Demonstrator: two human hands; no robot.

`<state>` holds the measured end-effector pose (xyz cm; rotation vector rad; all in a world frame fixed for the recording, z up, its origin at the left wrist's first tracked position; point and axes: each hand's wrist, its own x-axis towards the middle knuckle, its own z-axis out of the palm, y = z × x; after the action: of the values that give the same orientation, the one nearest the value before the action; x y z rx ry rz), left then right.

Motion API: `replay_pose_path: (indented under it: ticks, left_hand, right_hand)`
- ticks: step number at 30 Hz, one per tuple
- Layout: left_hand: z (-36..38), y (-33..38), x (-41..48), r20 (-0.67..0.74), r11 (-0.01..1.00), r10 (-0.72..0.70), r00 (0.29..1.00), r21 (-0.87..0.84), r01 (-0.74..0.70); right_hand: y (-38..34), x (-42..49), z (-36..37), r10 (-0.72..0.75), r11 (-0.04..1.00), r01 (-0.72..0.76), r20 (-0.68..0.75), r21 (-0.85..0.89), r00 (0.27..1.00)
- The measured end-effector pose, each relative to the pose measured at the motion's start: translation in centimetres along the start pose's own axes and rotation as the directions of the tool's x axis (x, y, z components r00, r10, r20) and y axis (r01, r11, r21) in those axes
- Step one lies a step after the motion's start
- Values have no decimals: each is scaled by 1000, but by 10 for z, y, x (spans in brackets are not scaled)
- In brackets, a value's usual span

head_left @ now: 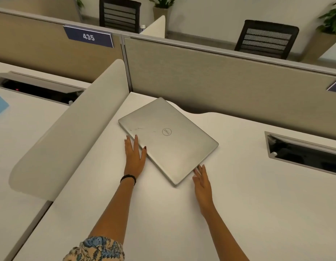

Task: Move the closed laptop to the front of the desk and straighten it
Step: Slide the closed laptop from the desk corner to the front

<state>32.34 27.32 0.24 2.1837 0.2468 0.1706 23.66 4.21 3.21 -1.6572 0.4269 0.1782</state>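
Note:
A closed silver laptop (168,140) lies skewed on the white desk (163,213), near the back left corner, one corner pointing toward me. My left hand (134,156) rests flat with fingers spread against the laptop's left edge, fingertips touching the lid. My right hand (202,180) is open beside the near right edge, its fingertips at the laptop's edge close to the nearest corner. Neither hand has closed around the laptop.
A curved white divider (69,132) borders the desk on the left and a beige partition (229,81) stands behind it. A cable hatch (302,153) is set into the desk at the right. Two black chairs stand beyond the partition.

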Motion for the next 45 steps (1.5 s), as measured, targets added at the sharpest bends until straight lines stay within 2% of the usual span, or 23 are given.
replay_pose_path:
  ticks: [3,10,13,17,23,27,33,40,45]
  left_hand:
    - [-2,-7,29,25,999,3,1000,37,-4]
    - [-3,-2,79,-84,996,-89,992,-34,86]
    - [-3,-2,102,-138,995,-97,986,10,100]
    - [-8,-10,125,-192,979,-90,977,164,122]
    - [-10,-14,139,-235,929,-52,971,346,133]
    - [-13,-9,147,-251,912,-35,967,388,134]
    - [-15,-2,159,-215,791,17,976,600,118]
    - [-18,-4,171,-157,744,48,986,665,69]
    - [-19,-3,180,-141,749,-8,990,655,99]
  right_hand:
    - [0,5,5,28,995,-19,-94,98,995]
    - [-12,29,14,77,995,-64,-177,81,981]
    - [-18,41,17,100,995,-91,-210,50,973]
    - [-31,58,16,221,974,-226,-267,11,938]
    - [-47,72,-9,353,935,-353,-188,37,916]
    - [-49,76,-11,360,933,-355,-162,60,919]
    - [-44,75,0,357,931,-327,-211,162,910]
    - [-45,74,-1,361,923,-318,-196,218,912]
    - [-42,78,-1,361,927,-326,-212,185,908]
